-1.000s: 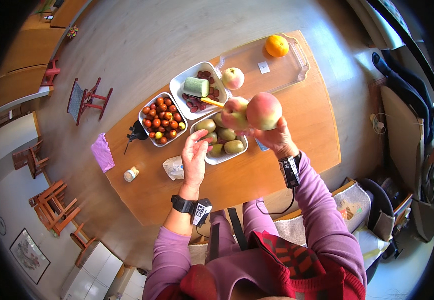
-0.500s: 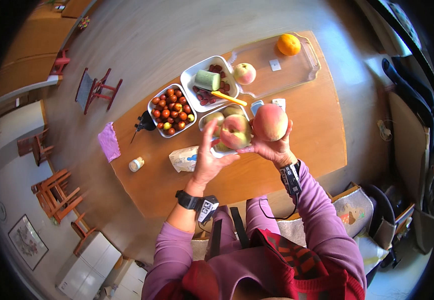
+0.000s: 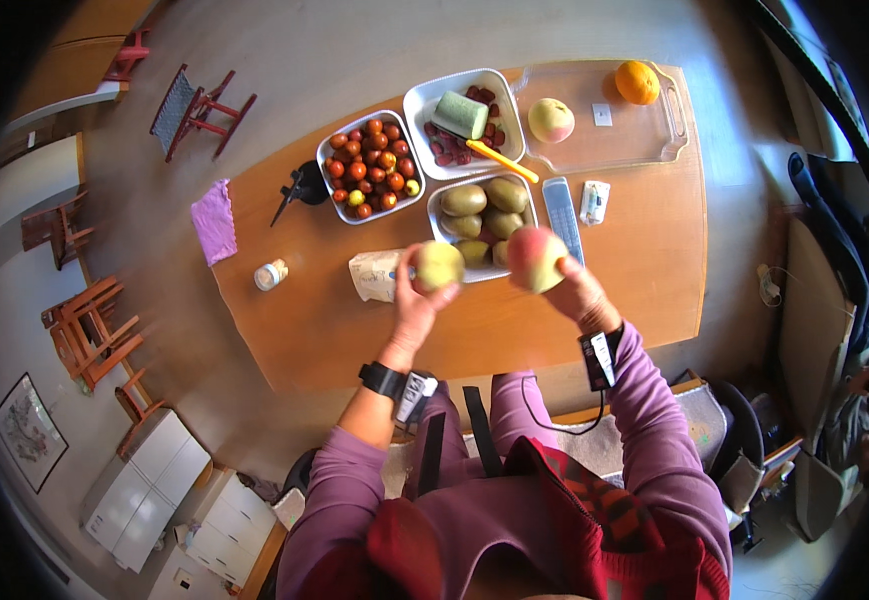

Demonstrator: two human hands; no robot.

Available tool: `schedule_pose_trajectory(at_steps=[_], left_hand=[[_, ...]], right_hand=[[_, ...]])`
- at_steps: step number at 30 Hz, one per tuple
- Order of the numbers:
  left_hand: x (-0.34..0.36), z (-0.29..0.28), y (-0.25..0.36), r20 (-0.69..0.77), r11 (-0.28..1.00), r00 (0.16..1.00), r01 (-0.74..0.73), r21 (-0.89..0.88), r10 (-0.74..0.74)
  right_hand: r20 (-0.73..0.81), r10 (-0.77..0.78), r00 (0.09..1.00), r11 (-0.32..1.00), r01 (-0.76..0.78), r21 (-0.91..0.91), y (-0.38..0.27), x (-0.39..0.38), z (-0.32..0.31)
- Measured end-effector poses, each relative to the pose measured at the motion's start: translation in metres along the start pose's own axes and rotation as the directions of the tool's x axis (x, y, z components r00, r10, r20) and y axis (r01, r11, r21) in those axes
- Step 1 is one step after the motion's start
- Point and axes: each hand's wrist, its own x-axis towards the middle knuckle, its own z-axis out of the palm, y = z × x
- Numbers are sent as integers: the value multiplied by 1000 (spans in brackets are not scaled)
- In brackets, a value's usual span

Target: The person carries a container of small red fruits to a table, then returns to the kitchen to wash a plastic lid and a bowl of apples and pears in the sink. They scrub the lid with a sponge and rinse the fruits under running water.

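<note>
My left hand (image 3: 420, 305) grips a yellow-green peach (image 3: 438, 265). To its right, my right hand (image 3: 575, 295) grips a red-and-pale peach (image 3: 537, 257), slightly blurred. Both fruits are apart, above the near rim of a white container (image 3: 435, 210) of kiwi-like fruit (image 3: 465, 200). A patterned packet (image 3: 375, 276) lies beside my left hand, and a grey remote-like object (image 3: 562, 215) lies behind my right hand.
The wooden table (image 3: 305, 320) also bears tomato-like fruit (image 3: 373, 160), a container of green cylinder (image 3: 460, 114) and red pieces, a yellow utensil (image 3: 503, 160), a clear tray (image 3: 625, 150) with orange and peach, a black object (image 3: 303, 183), jar (image 3: 271, 274) and pink cloth (image 3: 212, 222).
The second peach has passed from my right hand into my left, which closed on it. My hands have drawn apart, each with one fruit; the view has shifted.
</note>
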Motion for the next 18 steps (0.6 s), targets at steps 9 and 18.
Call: schedule_pose_trajectory(at_steps=[9, 18], left_hand=[[27, -30, -4, 97, 956, 983, 174, -238, -155], [43, -7, -21, 202, 969, 965, 200, -147, -168]], right_hand=[[-282, -205, 937, 945, 115, -306, -13, -5, -13], [-14, -606, 795, 75, 40, -996, 21, 30, 0]])
